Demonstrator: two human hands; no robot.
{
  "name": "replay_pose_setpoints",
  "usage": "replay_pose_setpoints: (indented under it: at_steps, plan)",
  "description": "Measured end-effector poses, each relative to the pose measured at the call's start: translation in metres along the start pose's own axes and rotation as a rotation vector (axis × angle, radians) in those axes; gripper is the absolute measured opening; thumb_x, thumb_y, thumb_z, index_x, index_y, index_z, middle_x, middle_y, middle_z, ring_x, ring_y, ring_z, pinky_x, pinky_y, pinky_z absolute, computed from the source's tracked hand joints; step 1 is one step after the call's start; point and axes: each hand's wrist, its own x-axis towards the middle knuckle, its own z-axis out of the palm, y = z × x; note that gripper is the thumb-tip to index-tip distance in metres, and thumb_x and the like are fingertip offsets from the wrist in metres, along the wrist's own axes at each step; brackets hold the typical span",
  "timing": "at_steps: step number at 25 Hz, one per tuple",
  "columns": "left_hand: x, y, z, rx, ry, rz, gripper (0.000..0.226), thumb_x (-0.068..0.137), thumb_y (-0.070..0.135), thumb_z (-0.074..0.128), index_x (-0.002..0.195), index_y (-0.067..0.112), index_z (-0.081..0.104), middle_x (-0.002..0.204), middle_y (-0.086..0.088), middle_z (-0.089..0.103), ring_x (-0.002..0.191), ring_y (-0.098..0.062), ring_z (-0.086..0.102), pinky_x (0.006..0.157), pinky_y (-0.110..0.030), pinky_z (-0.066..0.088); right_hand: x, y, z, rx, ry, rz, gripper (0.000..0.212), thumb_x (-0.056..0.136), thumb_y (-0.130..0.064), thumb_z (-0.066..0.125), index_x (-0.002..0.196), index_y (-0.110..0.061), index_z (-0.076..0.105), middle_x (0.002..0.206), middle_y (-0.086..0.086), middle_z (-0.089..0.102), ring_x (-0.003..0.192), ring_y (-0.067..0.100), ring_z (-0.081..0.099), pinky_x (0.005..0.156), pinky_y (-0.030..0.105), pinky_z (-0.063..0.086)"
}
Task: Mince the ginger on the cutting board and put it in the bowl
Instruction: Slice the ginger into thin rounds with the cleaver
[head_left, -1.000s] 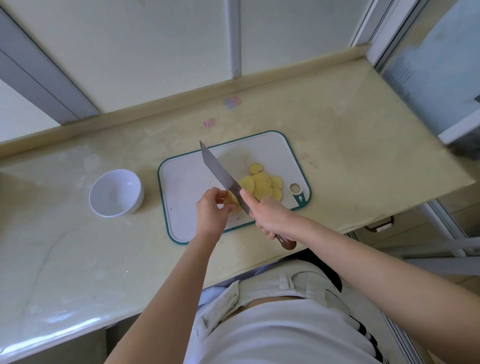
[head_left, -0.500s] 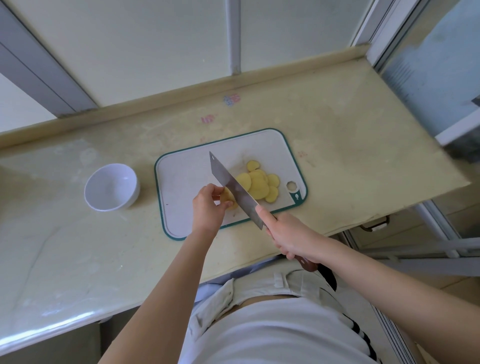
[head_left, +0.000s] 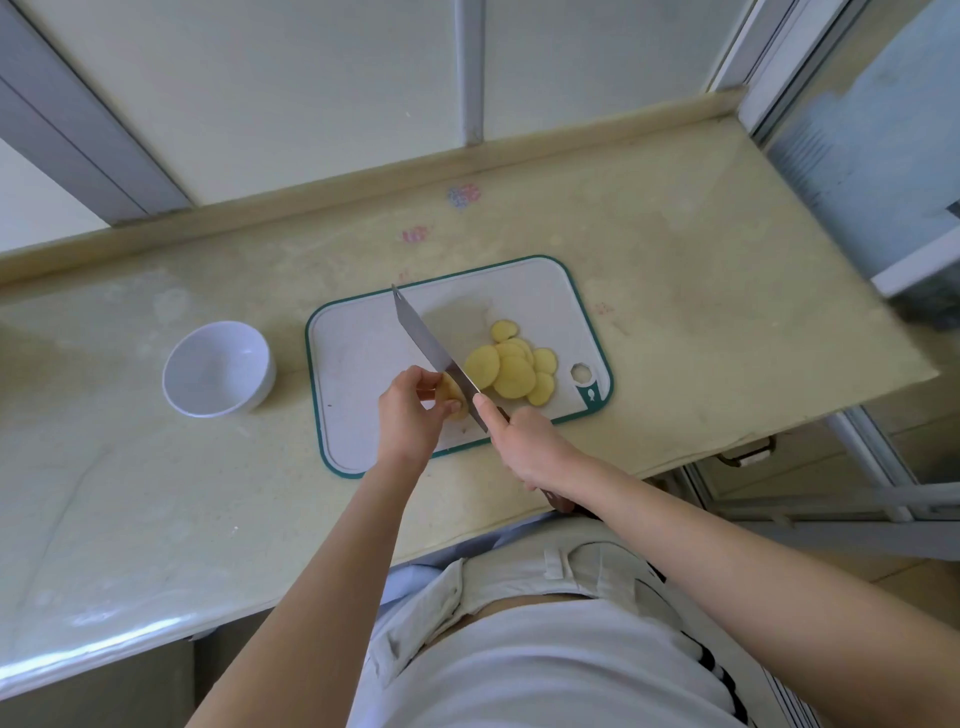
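Several slices (head_left: 511, 371) lie cut. Gripped by the right hand (head_left: 524, 447), the knife (head_left: 423, 338) is back against the ginger stub (head_left: 453, 397) that the left hand (head_left: 408, 415) pinches (mincing still ahead).

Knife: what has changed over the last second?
The knife, in the right hand's grip, drew back toward the person, then slid forward again across the ginger piece. The left hand still pinches that piece. The slices, board and bowl are unchanged.

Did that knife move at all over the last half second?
Yes. The knife slid forward: its tip now lies nearer the far edge of the cutting board than half a second ago.
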Motion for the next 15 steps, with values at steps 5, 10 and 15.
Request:
replay_pose_setpoints:
  at_steps: [5,10,15]
  plan:
    - [0.000,-0.001,0.000,0.000,-0.003,0.032,0.026,0.072,0.001,0.076,0.092,0.007,0.061,0.091,-0.003,0.063,0.082,-0.012,0.057,0.068,-0.009,0.039,0.011,0.003,0.007,0.010,0.024,-0.039,0.061,0.100,-0.059,0.027,0.058,-0.014,0.031,0.054,0.005,0.034,0.047,0.023,0.035,0.050,0.029,0.033]
    - [0.001,-0.004,0.001,0.015,-0.004,0.051,0.026,0.072,0.003,0.076,0.092,0.008,0.060,0.093,-0.004,0.064,0.084,-0.013,0.058,0.074,-0.017,0.042,0.019,0.008,0.004,0.058,0.005,-0.016,0.060,0.097,-0.064,0.027,0.059,-0.017,0.029,0.052,0.001,0.030,0.042,0.018,0.028,0.042,0.025,0.025]
    - [-0.002,-0.004,0.003,0.040,0.008,0.062,0.025,0.076,0.004,0.074,0.096,0.008,0.060,0.097,-0.003,0.060,0.086,-0.013,0.055,0.066,-0.009,0.038,0.021,0.009,-0.010,0.212,-0.113,0.034,0.056,0.097,-0.065,0.025,0.062,-0.020,0.027,0.046,-0.006,0.022,0.039,0.012,0.017,0.040,0.019,0.017]
